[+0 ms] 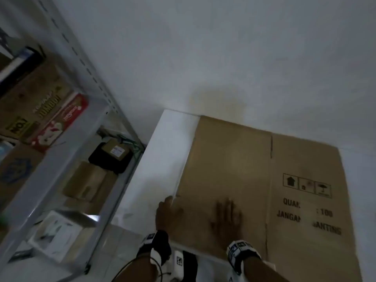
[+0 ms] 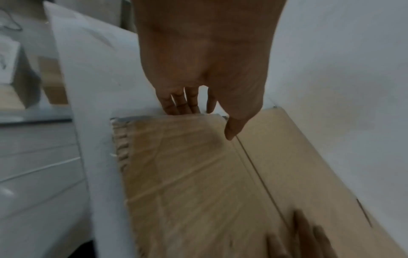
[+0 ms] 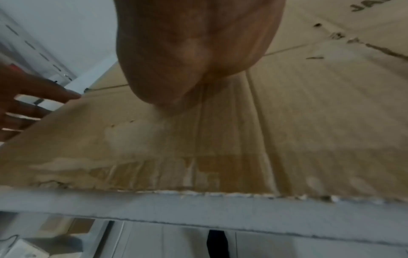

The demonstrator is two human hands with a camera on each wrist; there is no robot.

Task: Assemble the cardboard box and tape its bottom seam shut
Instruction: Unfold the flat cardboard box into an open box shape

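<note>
On the white worktop [image 1: 154, 169], a flattened cardboard box [image 1: 254, 180] lies under both hands.

Toward five o'clock of the head view, the box lies flat with its far edge near the wall; printed handling symbols [image 1: 306, 185] and dark lettering sit on its right panel. At seven o'clock, the left hand [image 1: 165, 214] takes the box's left edge, fingers [image 2: 178, 103] curled down over that edge and thumb on top, so its grip has hold of the cardboard. Just right of it, the right hand [image 1: 226, 219] lies palm down on the left panel, fingers spread and straight, holding nothing. Out at nine o'clock stands a metal shelf rack [image 1: 67, 151] stocked with boxes.
</note>
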